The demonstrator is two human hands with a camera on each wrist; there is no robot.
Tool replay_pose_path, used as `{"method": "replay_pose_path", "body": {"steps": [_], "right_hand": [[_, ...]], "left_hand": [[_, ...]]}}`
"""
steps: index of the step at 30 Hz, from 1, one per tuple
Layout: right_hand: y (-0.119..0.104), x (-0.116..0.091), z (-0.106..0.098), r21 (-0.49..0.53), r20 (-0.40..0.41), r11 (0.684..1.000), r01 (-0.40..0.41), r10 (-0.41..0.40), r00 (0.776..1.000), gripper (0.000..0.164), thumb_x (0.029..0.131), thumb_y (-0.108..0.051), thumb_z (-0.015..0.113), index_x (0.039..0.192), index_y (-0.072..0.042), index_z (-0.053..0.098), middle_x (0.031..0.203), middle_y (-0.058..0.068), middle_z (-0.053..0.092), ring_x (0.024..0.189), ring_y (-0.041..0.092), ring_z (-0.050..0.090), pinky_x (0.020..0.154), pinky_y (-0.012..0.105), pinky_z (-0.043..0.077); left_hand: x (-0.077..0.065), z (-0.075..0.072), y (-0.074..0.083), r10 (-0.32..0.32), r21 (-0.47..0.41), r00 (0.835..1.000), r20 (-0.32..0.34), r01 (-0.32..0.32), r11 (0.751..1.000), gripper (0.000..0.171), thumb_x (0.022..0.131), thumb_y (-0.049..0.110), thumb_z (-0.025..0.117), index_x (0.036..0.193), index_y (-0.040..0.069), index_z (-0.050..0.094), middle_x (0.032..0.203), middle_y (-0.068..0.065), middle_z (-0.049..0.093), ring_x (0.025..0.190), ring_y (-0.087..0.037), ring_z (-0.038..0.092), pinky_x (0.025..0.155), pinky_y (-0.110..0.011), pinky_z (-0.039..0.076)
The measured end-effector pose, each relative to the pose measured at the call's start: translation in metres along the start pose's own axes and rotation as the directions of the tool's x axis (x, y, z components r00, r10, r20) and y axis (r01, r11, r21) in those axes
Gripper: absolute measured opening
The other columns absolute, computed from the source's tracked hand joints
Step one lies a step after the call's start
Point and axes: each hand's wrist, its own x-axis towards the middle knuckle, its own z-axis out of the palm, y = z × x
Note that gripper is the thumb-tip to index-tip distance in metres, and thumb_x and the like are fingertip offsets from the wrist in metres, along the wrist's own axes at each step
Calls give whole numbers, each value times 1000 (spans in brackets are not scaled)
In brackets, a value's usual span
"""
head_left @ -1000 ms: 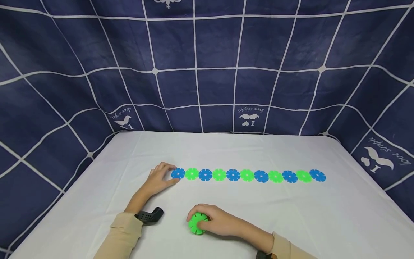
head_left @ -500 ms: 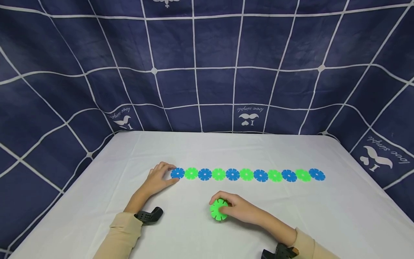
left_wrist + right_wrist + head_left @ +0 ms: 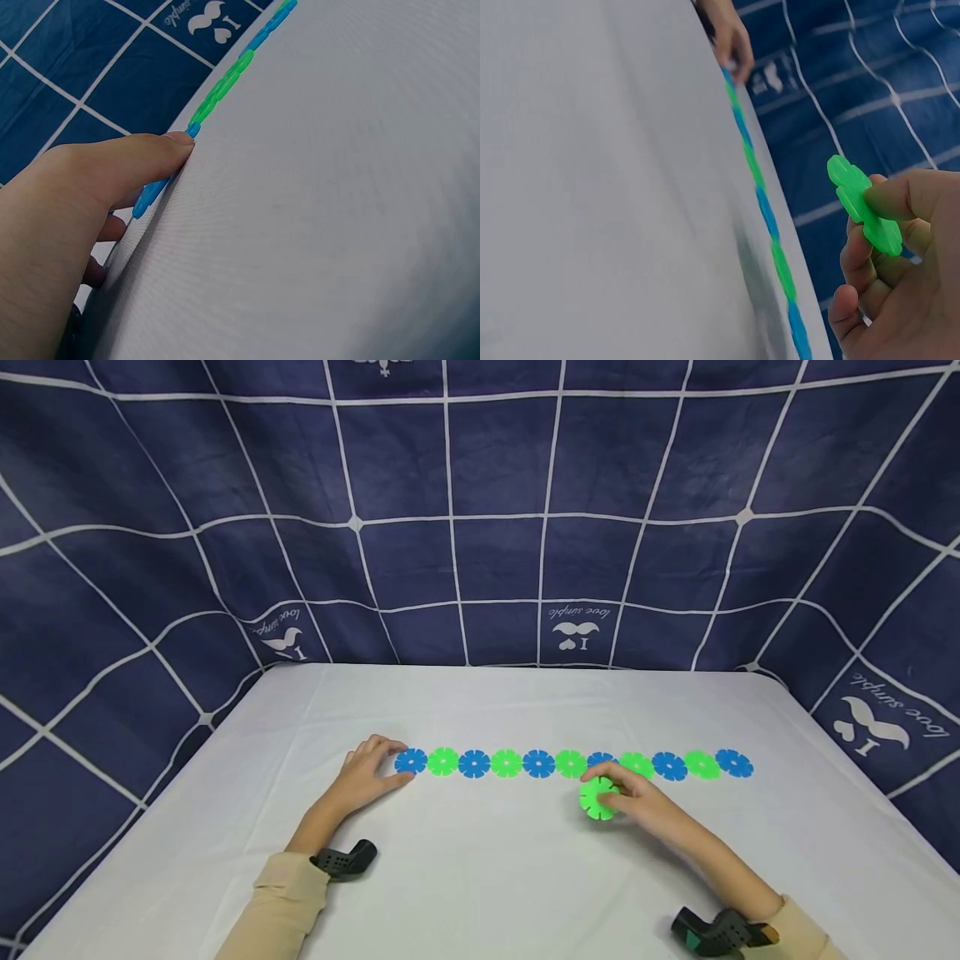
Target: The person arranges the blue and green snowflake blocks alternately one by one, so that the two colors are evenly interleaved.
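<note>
A row of flower-shaped interlocking discs, alternating blue and green, lies across the white table. My left hand (image 3: 366,777) holds the blue disc (image 3: 410,762) at the row's left end, thumb and index finger at opposite edges. In the left wrist view the thumb covers part of that blue disc (image 3: 148,198). My right hand (image 3: 637,795) pinches a loose green disc (image 3: 595,802) just in front of the row, right of its middle. From the right wrist view, this green disc (image 3: 859,199) is raised off the table between thumb and fingers. The right fingers partly hide a blue disc (image 3: 600,758) behind them.
The row runs on to a blue disc (image 3: 734,763) at its right end. White cloth covers the table (image 3: 480,860). A dark blue checked curtain (image 3: 495,560) hangs behind the table and along both sides. Each wrist wears a black device (image 3: 345,860).
My right hand has carried the green disc from the near middle of the table rightward and away from me, up to the row. The left hand has stayed in place.
</note>
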Motion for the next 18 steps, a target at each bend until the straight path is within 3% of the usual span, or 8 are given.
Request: {"method": "replay_pose_path", "body": {"steps": [2, 5, 9, 14, 18], "right_hand": [[7, -5, -16, -30, -56, 1000, -4, 3, 998, 30, 90, -12, 51, 118, -2, 51, 124, 13, 47, 98, -4, 45, 72, 23, 43], [17, -12, -41, -66, -133, 997, -29, 20, 991, 32, 92, -15, 50, 120, -1, 49, 119, -4, 49, 95, -2, 45, 69, 25, 43], [30, -24, -77, -134, -262, 984, -119, 81, 962, 32, 93, -19, 49, 121, -4, 48, 103, -26, 47, 82, -1, 45, 63, 25, 41], [55, -40, -122, -174, -426, 953, -248, 154, 892, 29, 94, -24, 45, 121, -12, 48, 91, -26, 42, 75, -1, 40, 62, 24, 37], [79, -49, -149, -130, -556, 933, -336, 212, 804, 20, 94, -27, 42, 114, -28, 49, 90, -30, 39, 78, -7, 38, 64, 19, 34]], "left_hand": [[0, 0, 1, 2, 1, 1000, 0, -2, 1000, 52, 77, 44, 66, 116, 12, 57, 116, -8, 51, 113, -27, 45, 88, -44, 29], [0, -1, 0, 4, 3, 1000, -4, -4, 1000, 52, 77, 44, 66, 116, 11, 57, 116, -8, 51, 112, -28, 45, 88, -44, 29], [0, -1, 0, 6, 2, 1000, -3, -6, 1000, 52, 77, 44, 66, 117, 11, 57, 116, -8, 51, 112, -28, 45, 88, -45, 28], [0, 0, -1, 4, -2, 1000, 1, -4, 1000, 53, 77, 45, 66, 117, 12, 57, 116, -8, 51, 112, -27, 45, 88, -45, 29], [-1, 0, -1, -1, 7, 1000, 2, 1, 1000, 53, 77, 46, 66, 117, 12, 57, 116, -7, 51, 113, -27, 45, 88, -44, 29]]}}
